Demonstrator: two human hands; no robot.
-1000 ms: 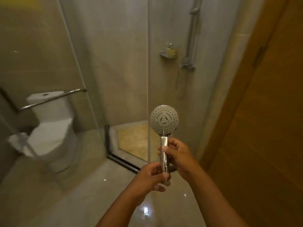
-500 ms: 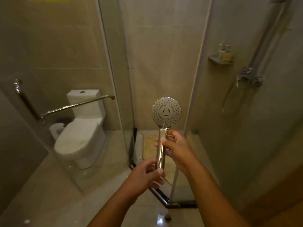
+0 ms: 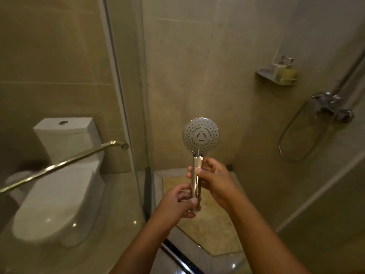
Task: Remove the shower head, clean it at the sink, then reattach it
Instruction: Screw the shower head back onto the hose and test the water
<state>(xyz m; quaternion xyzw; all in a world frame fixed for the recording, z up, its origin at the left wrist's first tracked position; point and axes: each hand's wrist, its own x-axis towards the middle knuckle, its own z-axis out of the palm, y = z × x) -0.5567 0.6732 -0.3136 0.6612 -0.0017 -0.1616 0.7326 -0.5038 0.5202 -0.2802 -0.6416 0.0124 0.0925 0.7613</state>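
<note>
A chrome shower head (image 3: 200,135) with a round spray face stands upright in front of me, detached from its hose. My right hand (image 3: 215,180) grips the upper part of its handle, thumb across the front. My left hand (image 3: 178,202) pinches the lower end of the handle. The shower mixer tap (image 3: 331,107) hangs on the right wall, with the loose hose (image 3: 292,141) looping down below it.
A glass shower door (image 3: 126,95) with a metal bar handle (image 3: 65,163) stands at the left, a white toilet (image 3: 59,175) behind it. A soap shelf (image 3: 276,76) is fixed to the right wall. The shower threshold (image 3: 181,254) runs below my arms.
The view has swung right and closer to the shower stall; the tap and soap shelf now sit nearer. Both hands keep their hold on the shower head.
</note>
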